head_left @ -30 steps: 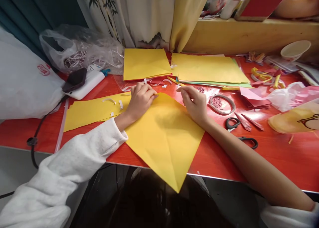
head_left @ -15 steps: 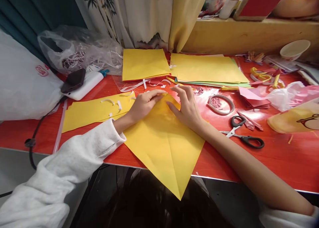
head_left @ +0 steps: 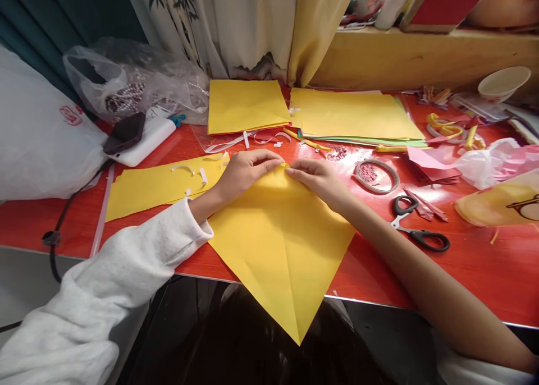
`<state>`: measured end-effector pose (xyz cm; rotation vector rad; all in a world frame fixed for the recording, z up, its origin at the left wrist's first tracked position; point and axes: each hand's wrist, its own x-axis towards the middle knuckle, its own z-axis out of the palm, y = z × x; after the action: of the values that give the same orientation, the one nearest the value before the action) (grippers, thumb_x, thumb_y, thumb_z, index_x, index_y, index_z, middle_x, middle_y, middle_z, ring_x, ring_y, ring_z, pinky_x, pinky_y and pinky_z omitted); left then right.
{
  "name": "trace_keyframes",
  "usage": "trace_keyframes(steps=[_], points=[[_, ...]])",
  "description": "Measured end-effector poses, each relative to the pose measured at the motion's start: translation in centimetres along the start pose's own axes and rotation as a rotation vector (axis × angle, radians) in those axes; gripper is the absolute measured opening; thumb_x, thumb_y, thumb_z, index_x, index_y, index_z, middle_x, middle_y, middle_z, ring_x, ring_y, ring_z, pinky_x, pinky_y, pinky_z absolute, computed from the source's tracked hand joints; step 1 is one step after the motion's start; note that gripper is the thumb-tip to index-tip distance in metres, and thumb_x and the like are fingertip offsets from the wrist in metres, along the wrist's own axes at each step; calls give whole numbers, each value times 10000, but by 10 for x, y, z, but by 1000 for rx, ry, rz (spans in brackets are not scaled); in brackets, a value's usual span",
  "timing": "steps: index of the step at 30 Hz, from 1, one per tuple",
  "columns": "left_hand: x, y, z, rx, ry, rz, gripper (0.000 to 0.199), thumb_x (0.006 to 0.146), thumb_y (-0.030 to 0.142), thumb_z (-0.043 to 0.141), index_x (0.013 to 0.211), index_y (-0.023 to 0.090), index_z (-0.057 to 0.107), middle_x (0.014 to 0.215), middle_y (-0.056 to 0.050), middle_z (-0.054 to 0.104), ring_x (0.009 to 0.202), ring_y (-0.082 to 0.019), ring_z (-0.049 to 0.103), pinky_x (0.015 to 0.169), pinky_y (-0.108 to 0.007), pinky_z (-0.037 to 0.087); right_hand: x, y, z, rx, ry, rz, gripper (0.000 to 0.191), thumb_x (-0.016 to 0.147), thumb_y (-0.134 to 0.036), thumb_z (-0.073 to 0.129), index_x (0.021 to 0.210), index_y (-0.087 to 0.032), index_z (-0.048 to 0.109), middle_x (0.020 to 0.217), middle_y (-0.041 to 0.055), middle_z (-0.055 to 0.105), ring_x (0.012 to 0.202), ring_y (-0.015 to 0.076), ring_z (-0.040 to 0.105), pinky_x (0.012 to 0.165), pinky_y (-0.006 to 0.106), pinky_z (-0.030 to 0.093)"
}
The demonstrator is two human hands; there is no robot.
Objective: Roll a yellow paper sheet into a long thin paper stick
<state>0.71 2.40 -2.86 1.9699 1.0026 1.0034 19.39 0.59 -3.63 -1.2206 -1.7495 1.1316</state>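
Note:
A square sheet of yellow paper (head_left: 280,244) lies turned like a diamond, a crease running down its middle. Its near corner hangs past the table's front edge. At the far corner my left hand (head_left: 248,174) pinches the paper between thumb and fingers. My right hand (head_left: 318,180) pinches the same corner from the other side, its thumb on top. The two hands' fingertips are a small gap apart, with the paper's tip showing between them.
Black-handled scissors (head_left: 404,222) and a roll of tape (head_left: 377,177) lie to the right on the red table (head_left: 475,278). Yellow paper strips (head_left: 155,186) are at left. Stacks of coloured paper (head_left: 353,115) stand behind. A plastic cup (head_left: 501,200) is at far right.
My right hand has closed from spread fingers into a pinch on the paper's far corner. My left hand keeps its hold. The near corner has shifted slightly left and down.

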Motion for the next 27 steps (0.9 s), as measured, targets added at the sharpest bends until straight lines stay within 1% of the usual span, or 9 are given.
trace_keyframes(steps=[3, 5, 8, 10, 14, 19, 23, 27], points=[[0, 0, 1, -10, -8, -11, 219, 828, 340, 564, 890, 165, 681, 893, -4, 687, 837, -115, 612, 757, -185, 436, -2, 1, 4, -46, 68, -18, 255, 818, -378, 521, 712, -155, 583, 640, -20, 509, 579, 86, 430, 518, 213, 308], [0, -1, 2, -3, 2, -21, 213, 824, 332, 568, 893, 164, 680, 887, -6, 687, 830, -117, 614, 747, -187, 440, -3, 4, 8, -48, 107, -36, 254, 836, -380, 500, 766, -157, 599, 705, -8, 554, 640, 99, 465, 560, 212, 341], [-1, 1, 3, 29, 13, -25, 211, 822, 329, 569, 890, 161, 679, 880, -11, 687, 819, -120, 612, 743, -192, 442, -4, 8, 13, 0, 110, -52, 285, 858, -406, 471, 878, -161, 613, 825, 15, 606, 743, 122, 516, 634, 218, 385], [-2, 2, 3, 54, 19, -14, 220, 824, 340, 567, 885, 159, 677, 876, -14, 686, 817, -121, 610, 753, -197, 443, -5, 8, 14, 25, 117, -75, 293, 856, -419, 479, 891, -160, 612, 847, 21, 609, 766, 128, 524, 656, 221, 393], [-3, 6, 3, 85, 20, 14, 237, 834, 356, 551, 891, 160, 673, 889, -14, 684, 828, -120, 606, 779, -198, 442, -5, 6, 12, -16, 158, -153, 278, 862, -415, 481, 849, -165, 601, 791, 13, 585, 723, 122, 504, 639, 224, 382], [-3, 6, 5, 111, 20, 41, 261, 838, 380, 546, 870, 149, 664, 873, -15, 675, 807, -112, 595, 756, -190, 431, -7, 6, 16, -217, 274, -211, 251, 889, -365, 442, 777, -174, 560, 694, 1, 549, 639, 112, 462, 592, 231, 351], [-3, 8, 5, 82, 7, 31, 268, 824, 397, 562, 829, 143, 648, 820, -6, 660, 757, -100, 577, 704, -183, 418, -9, 6, 23, -341, 335, -241, 225, 899, -336, 417, 779, -190, 539, 725, 12, 579, 643, 122, 477, 596, 243, 353], [-3, 12, 5, 6, 8, -16, 264, 819, 397, 567, 827, 143, 640, 810, -5, 646, 738, -98, 557, 683, -190, 409, -11, 3, 24, -379, 342, -255, 232, 911, -337, 392, 774, -192, 511, 725, 19, 576, 647, 129, 485, 593, 253, 347]])
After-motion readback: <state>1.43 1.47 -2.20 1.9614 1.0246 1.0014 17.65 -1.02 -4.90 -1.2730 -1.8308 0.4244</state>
